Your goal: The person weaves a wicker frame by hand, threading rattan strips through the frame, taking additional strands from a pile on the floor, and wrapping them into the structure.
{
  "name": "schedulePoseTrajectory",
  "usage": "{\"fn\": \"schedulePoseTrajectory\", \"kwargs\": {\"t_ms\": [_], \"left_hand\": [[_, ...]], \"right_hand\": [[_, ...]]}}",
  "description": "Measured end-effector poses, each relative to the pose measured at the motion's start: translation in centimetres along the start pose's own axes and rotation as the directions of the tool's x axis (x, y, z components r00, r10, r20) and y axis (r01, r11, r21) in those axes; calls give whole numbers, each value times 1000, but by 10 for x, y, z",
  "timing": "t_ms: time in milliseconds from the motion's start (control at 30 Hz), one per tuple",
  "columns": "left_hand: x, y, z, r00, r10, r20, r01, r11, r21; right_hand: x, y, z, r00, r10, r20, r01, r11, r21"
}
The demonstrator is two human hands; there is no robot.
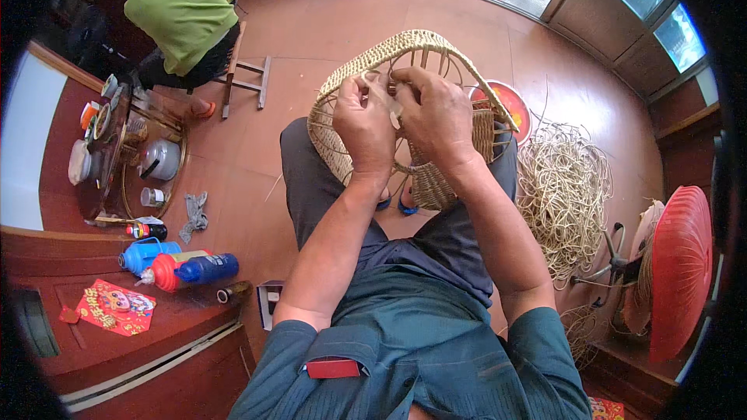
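A partly woven straw basket (331,97) rests between my knees, its bare ribs showing inside the plaited rim. Over its opening, my left hand (362,128) is closed with thumb and fingers pinching a pale, flat strand (379,95). My right hand (437,115) is closed close beside it, fingers bent onto the same strand near the basket's ribs. The exact grip of the right fingertips is partly hidden behind the hand. Woven panels of the basket show below and to the right of my right hand.
To the right lie a heap of straw cord (564,194) and a red fan (678,272). Behind the basket sits a round basin (510,109). At left are several bottles (206,267) and a low rack (124,152). A person in green (183,12) sits far left.
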State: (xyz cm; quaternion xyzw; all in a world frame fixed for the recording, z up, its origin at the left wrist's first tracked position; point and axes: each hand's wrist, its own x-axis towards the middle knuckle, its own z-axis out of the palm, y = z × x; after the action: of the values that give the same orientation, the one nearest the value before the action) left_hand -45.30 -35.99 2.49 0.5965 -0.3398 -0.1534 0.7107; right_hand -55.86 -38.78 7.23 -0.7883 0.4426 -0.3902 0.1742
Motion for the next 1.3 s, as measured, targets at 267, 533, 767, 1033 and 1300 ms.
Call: {"fn": "schedulePoseTrajectory", "kwargs": {"t_ms": [267,533,767,1033,1300], "left_hand": [[-6,16,0,997,63,50,-65,997,39],[4,18,-8,914,349,206,-400,857,325],[5,18,-7,904,378,200,-423,856,296],[3,28,-14,968,133,214,-192,941,280],[4,21,-15,960,186,209,-233,945,231]], "right_hand": [[-2,9,-24,993,113,-40,-107,985,136],[-1,14,-26,994,13,-107,0,992,124],[14,17,5,985,-90,-145,97,995,40],[25,-2,1,953,229,200,-294,863,412],[26,-3,-4,933,237,272,-341,826,448]]}}
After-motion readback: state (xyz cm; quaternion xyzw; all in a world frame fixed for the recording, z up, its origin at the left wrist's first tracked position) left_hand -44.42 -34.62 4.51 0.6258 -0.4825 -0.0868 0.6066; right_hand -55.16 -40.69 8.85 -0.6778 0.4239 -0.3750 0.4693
